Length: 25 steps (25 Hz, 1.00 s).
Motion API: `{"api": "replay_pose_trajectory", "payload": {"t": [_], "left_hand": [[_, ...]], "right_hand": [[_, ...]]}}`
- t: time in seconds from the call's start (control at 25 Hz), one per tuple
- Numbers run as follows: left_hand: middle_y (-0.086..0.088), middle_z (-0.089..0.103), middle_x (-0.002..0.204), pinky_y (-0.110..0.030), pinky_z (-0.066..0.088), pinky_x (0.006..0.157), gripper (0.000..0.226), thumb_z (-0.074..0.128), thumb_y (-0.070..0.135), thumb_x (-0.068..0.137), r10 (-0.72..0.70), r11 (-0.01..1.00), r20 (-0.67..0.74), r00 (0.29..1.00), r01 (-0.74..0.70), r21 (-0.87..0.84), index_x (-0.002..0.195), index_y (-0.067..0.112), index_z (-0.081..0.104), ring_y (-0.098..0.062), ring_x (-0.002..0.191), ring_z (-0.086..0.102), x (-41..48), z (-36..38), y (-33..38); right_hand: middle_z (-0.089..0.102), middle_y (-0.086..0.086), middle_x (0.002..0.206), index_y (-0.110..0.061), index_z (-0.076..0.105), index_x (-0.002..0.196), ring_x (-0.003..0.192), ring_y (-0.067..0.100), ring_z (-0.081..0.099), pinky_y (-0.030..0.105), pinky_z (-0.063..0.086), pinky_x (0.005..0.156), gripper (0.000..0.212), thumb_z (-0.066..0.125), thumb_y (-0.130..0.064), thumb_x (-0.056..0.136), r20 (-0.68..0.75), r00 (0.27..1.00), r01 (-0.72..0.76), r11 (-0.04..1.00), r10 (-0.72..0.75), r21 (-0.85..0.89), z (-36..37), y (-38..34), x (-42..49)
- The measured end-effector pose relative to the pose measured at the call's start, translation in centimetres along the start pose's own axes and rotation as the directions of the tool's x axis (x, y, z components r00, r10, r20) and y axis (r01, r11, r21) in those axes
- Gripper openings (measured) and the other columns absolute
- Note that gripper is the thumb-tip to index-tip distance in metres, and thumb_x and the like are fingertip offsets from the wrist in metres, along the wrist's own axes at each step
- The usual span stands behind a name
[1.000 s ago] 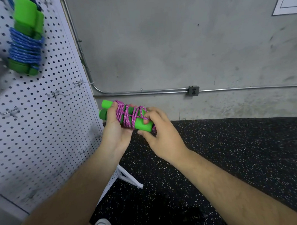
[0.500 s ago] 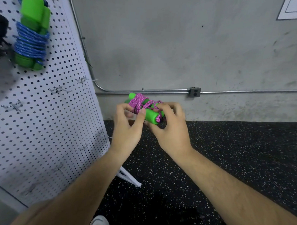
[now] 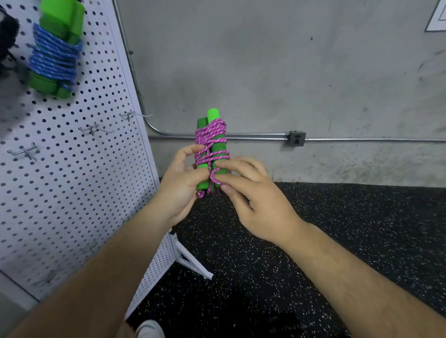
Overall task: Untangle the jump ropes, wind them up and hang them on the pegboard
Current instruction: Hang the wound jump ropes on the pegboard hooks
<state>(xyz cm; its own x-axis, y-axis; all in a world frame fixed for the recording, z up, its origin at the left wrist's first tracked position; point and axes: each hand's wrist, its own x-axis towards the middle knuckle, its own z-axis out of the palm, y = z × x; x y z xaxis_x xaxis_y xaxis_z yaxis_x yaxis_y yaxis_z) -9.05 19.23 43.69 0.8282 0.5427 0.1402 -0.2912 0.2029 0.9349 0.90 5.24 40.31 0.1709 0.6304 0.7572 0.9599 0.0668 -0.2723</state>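
Turned upright since a second ago, the pink jump rope (image 3: 210, 140) is clamped by curled fingers (image 3: 186, 153) of the left hand (image 3: 179, 186), while the right hand (image 3: 259, 205) pinches a strand low on its green handles (image 3: 212, 115) — held in mid-air beside the pegboard (image 3: 64, 181), where a blue jump rope (image 3: 53, 57) hangs.

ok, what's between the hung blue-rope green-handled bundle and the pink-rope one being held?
Head view: white perforated pegboard with empty metal hooks between blue-rope bundle and pink-rope bundle, then grey wall.
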Motion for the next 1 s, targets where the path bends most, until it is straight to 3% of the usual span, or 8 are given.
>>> {"api": "replay_pose_trajectory", "payload": {"t": [0.16,0.32,0.48,0.6,0.72,0.84,1.0], "left_hand": [[-0.013,0.076,0.095,-0.036,0.061,0.069,0.055,0.049,-0.026,0.085,-0.025,0.999,0.013,1.000,0.025,0.044,0.122,0.014,0.051,-0.026,0.083,0.071,0.0,-0.4,0.2],[-0.013,0.075,0.093,-0.052,0.053,0.091,0.059,0.045,-0.030,0.082,-0.042,0.998,0.034,0.999,0.040,0.054,0.122,0.013,0.051,-0.027,0.087,0.070,0.3,-0.7,0.1],[-0.014,0.076,0.094,-0.043,0.062,0.082,0.057,0.050,-0.030,0.081,-0.059,0.998,0.066,0.996,0.060,-0.017,0.119,0.012,0.052,-0.026,0.089,0.073,0.3,-0.5,0.0],[-0.020,0.074,0.102,-0.049,0.055,0.089,0.048,0.054,-0.024,0.084,-0.037,0.999,0.071,0.997,0.039,-0.020,0.115,0.013,0.054,-0.030,0.095,0.071,0.4,-0.6,-0.4],[-0.019,0.074,0.107,-0.043,0.057,0.083,0.040,0.056,-0.011,0.093,0.035,0.978,0.053,0.998,-0.045,0.204,0.117,0.022,0.059,-0.030,0.092,0.071,0.1,-0.2,-1.0],[-0.003,0.074,0.108,-0.032,0.057,0.083,0.035,0.052,-0.003,0.098,0.164,0.870,0.043,0.986,-0.165,0.465,0.113,0.027,0.065,-0.020,0.096,0.071,-0.1,0.3,-1.4],[0.011,0.074,0.106,-0.037,0.059,0.089,0.029,0.058,0.003,0.098,0.197,0.806,0.046,0.979,-0.189,0.562,0.115,0.024,0.069,-0.017,0.097,0.071,-0.1,0.3,-1.6]], "right_hand": [[0.066,-0.003,0.124,-0.012,0.073,0.121,0.117,0.024,0.054,0.027,0.041,0.105,0.028,0.067,-0.006,0.095,-0.068,0.996,-0.044,0.996,0.049,0.077,0.3,0.5,0.1],[0.069,-0.005,0.112,-0.015,0.078,0.110,0.111,0.020,0.062,0.042,0.051,0.099,0.022,0.073,-0.008,0.090,-0.151,0.953,-0.205,0.925,0.263,0.319,0.7,0.4,0.1],[0.072,-0.007,0.105,-0.015,0.079,0.103,0.105,0.014,0.067,0.044,0.054,0.095,0.016,0.076,-0.010,0.088,-0.163,0.941,-0.228,0.910,0.297,0.345,0.2,0.4,0.0],[0.071,-0.011,0.100,-0.022,0.074,0.105,0.099,0.011,0.067,0.040,0.057,0.088,0.020,0.078,-0.014,0.087,-0.115,0.921,-0.314,0.885,0.372,0.345,-0.1,0.0,0.0],[0.071,-0.013,0.099,-0.024,0.074,0.112,0.096,0.008,0.066,0.039,0.056,0.088,0.027,0.078,-0.016,0.086,-0.114,0.922,-0.329,0.904,0.370,0.273,0.0,-0.1,0.0],[0.072,-0.007,0.099,-0.015,0.078,0.105,0.096,0.013,0.066,0.040,0.054,0.088,0.020,0.079,-0.014,0.085,-0.144,0.936,-0.289,0.934,0.322,0.209,0.3,0.2,-0.2],[0.070,-0.005,0.095,-0.011,0.079,0.098,0.093,0.010,0.065,0.031,0.054,0.088,0.014,0.080,-0.011,0.084,-0.159,0.922,-0.321,0.928,0.352,0.190,0.4,0.2,-0.3]]}}
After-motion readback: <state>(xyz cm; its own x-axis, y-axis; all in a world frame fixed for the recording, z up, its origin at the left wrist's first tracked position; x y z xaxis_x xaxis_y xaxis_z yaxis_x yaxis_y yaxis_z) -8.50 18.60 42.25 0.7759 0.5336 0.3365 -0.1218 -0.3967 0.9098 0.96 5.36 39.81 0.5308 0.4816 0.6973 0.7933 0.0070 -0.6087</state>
